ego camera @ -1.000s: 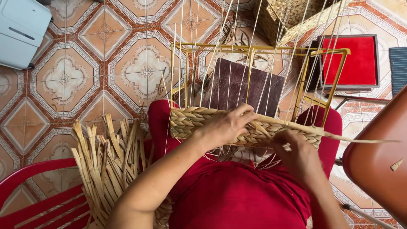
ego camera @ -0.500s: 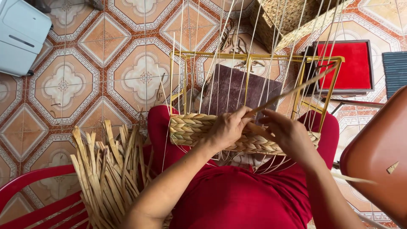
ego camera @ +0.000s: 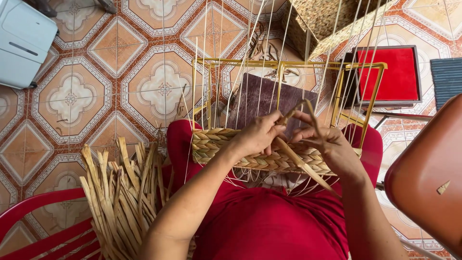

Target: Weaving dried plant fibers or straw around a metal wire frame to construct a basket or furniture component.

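In the head view, the left hand (ego camera: pixel 257 137) and right hand (ego camera: pixel 327 144) meet over a woven band (ego camera: pixel 216 144) strung across a yellow wire frame (ego camera: pixel 288 65) on the person's lap. A flat straw strand (ego camera: pixel 301 163) runs slanting between the two hands: the left fingers (ego camera: pixel 276 130) curl shut on its upper end, and the right fingers (ego camera: pixel 301 135) pinch it just beside them. A bundle of loose straw (ego camera: pixel 120 192) lies to the left on a red chair (ego camera: pixel 29 212).
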